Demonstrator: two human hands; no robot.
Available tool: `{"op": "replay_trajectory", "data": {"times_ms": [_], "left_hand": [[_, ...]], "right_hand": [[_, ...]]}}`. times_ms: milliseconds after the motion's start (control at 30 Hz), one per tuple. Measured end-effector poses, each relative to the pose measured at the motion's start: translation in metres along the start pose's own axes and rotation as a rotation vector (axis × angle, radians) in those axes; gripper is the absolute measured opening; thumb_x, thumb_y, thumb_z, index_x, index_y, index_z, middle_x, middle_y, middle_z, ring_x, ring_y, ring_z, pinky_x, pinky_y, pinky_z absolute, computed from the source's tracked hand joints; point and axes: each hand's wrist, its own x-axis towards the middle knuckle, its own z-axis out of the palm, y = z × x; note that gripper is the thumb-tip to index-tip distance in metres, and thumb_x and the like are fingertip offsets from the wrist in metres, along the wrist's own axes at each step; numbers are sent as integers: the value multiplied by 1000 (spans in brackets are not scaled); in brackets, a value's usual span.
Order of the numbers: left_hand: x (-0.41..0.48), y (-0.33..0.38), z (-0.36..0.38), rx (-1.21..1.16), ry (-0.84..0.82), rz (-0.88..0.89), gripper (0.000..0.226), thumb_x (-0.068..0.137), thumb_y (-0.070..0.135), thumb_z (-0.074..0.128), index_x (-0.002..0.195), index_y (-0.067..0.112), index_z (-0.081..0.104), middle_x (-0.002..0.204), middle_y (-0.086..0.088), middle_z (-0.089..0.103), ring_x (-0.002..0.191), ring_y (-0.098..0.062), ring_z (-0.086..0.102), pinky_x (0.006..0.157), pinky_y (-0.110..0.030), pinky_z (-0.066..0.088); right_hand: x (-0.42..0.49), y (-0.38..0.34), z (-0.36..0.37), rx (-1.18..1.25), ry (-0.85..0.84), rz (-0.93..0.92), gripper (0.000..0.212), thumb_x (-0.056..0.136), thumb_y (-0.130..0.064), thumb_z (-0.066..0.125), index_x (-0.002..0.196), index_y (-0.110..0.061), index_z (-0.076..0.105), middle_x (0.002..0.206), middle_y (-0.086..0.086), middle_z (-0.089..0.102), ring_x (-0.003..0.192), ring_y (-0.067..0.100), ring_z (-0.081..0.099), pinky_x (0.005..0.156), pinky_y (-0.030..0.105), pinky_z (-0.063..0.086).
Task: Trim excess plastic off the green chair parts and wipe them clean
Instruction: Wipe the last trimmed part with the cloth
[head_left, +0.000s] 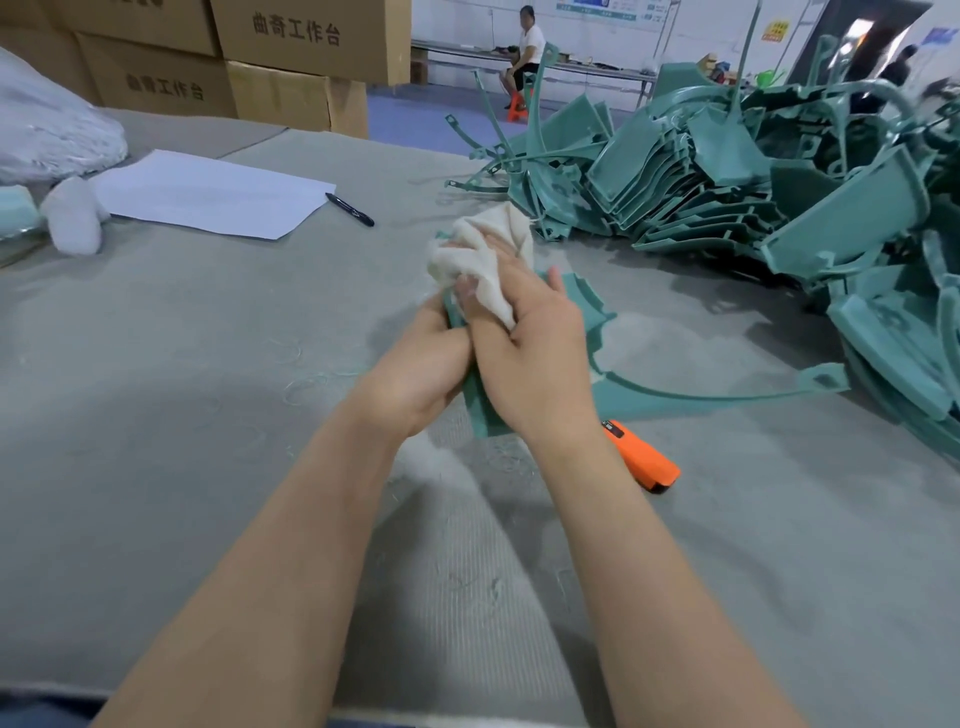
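Observation:
A green chair part (587, 306) sits above the grey table at centre, its thin curved arm sweeping right to a small tab. My left hand (421, 374) grips its lower edge from the left. My right hand (530, 358) holds a bunched cream cloth (483, 254) against the part's upper face, fingers curled over cloth and plastic. An orange utility knife (644, 457) lies on the table just right of my right wrist. Most of the part's middle is hidden behind my hands.
A big heap of green chair parts (753, 192) fills the right side. White paper (208, 192) and a black pen (350, 209) lie at far left, beside a white bag (52, 130). Cardboard boxes (280, 62) stand behind. A person (524, 52) sits far off.

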Motion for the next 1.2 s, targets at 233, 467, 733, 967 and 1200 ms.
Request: {"op": "replay_trajectory", "data": {"times_ms": [233,467,733,967,1200], "left_hand": [[2,-1,2,270,5,-82,30,63,16,65,92,20,65,84,1,71,82,-15,68,78,-33,55],[1,-3,6,218,-42,-58,27,69,11,56,81,29,71,77,11,73,78,-4,69,70,-21,54],[0,7,5,213,24,-51,34,66,9,59,99,11,65,86,-4,69,82,-16,66,73,-29,55],[0,6,0,290,33,-67,25,66,10,63,89,19,64,78,4,70,78,-12,66,76,-30,55],[1,12,-13,172,201,-34,44,86,-20,38,92,18,60,75,4,72,79,-13,69,70,-25,57]], "right_hand": [[13,37,-22,-421,9,312,33,98,-20,43,127,-17,60,139,4,55,142,12,31,119,44,-4],[1,13,-18,46,93,102,28,94,-25,49,105,-7,68,96,9,70,92,23,62,85,40,50],[8,19,-9,-57,115,105,32,96,-15,44,119,-4,63,118,16,65,114,30,56,104,47,38],[5,28,-10,-165,79,180,30,95,-7,45,119,-7,64,129,10,62,124,29,51,116,47,20],[-6,6,6,72,-69,62,20,94,-28,50,82,-27,65,67,-14,57,65,4,48,63,21,40]]}}
